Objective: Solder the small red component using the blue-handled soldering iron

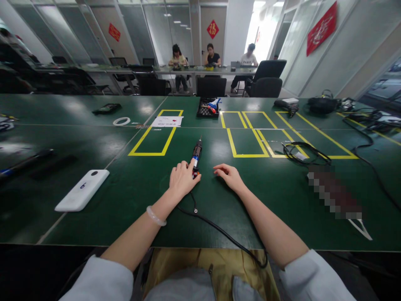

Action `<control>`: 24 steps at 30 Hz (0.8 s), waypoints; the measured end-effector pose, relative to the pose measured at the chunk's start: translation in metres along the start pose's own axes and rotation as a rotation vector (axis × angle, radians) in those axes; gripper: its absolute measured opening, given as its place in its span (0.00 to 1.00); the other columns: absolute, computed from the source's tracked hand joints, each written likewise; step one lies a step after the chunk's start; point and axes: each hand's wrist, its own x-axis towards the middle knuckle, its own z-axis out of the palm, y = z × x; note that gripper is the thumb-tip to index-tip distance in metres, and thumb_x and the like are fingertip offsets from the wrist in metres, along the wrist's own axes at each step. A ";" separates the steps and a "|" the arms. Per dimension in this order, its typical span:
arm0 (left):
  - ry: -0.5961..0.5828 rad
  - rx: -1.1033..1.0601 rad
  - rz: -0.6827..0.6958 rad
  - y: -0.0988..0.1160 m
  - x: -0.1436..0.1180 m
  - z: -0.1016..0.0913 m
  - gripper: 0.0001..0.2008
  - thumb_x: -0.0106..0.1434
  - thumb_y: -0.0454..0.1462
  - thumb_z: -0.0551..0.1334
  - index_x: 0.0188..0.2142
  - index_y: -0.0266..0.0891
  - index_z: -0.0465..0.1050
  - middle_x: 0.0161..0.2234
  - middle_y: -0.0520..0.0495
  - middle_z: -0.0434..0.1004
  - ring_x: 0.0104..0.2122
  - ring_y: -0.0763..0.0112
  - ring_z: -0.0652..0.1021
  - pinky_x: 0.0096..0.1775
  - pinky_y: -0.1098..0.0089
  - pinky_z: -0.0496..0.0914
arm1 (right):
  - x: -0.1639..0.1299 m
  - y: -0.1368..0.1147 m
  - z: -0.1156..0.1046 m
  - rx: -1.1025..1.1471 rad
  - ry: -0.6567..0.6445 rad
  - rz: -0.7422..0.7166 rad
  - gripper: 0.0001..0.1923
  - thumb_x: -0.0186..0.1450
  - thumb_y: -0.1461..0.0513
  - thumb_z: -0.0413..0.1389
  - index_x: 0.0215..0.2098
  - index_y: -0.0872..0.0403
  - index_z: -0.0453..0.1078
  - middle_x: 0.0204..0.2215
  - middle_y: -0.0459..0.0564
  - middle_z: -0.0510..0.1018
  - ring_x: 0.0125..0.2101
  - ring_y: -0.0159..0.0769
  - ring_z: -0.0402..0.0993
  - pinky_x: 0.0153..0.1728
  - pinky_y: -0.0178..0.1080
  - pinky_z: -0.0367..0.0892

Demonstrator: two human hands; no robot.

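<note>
On the green table lies a slim soldering iron [196,154] with a thin pointed tip facing away from me and a black and blue body. My left hand [183,179] rests over its rear part, index finger along the blue section and thumb at the right side, holding it. Small red and orange parts show between the thumb and index finger. A black cord [219,229] runs from under this hand toward the table's front edge, beside a short wire ending in a metal ring [196,210]. My right hand [230,177] is just to the right, open, fingers loosely bent, touching no tool.
A white power bank [83,190] lies at left, a roll of white tape [121,121] beyond it. Ahead stands a black tray [203,113] with tools. Yellow tape outlines mark the table. A coiled cable [305,152] lies at right. Several people sit at a far table.
</note>
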 end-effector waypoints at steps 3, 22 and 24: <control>-0.022 0.050 -0.042 -0.029 -0.009 -0.004 0.33 0.64 0.53 0.51 0.64 0.42 0.53 0.46 0.37 0.67 0.43 0.55 0.69 0.43 0.61 0.61 | 0.000 0.000 0.000 -0.020 -0.012 0.005 0.13 0.63 0.59 0.53 0.40 0.55 0.75 0.31 0.49 0.80 0.31 0.35 0.77 0.37 0.37 0.70; 0.024 0.306 -0.328 -0.193 -0.070 -0.019 0.26 0.65 0.50 0.48 0.58 0.41 0.60 0.51 0.40 0.68 0.48 0.48 0.67 0.45 0.58 0.62 | -0.002 -0.008 0.005 -0.076 -0.049 -0.001 0.12 0.63 0.60 0.51 0.38 0.56 0.75 0.28 0.48 0.79 0.30 0.34 0.75 0.35 0.36 0.68; 0.064 0.307 -0.286 -0.186 -0.072 -0.021 0.22 0.65 0.47 0.48 0.52 0.39 0.65 0.49 0.38 0.69 0.48 0.49 0.68 0.46 0.58 0.61 | -0.003 -0.009 0.005 -0.079 -0.052 0.002 0.12 0.63 0.60 0.51 0.38 0.56 0.75 0.29 0.48 0.80 0.30 0.34 0.75 0.36 0.36 0.67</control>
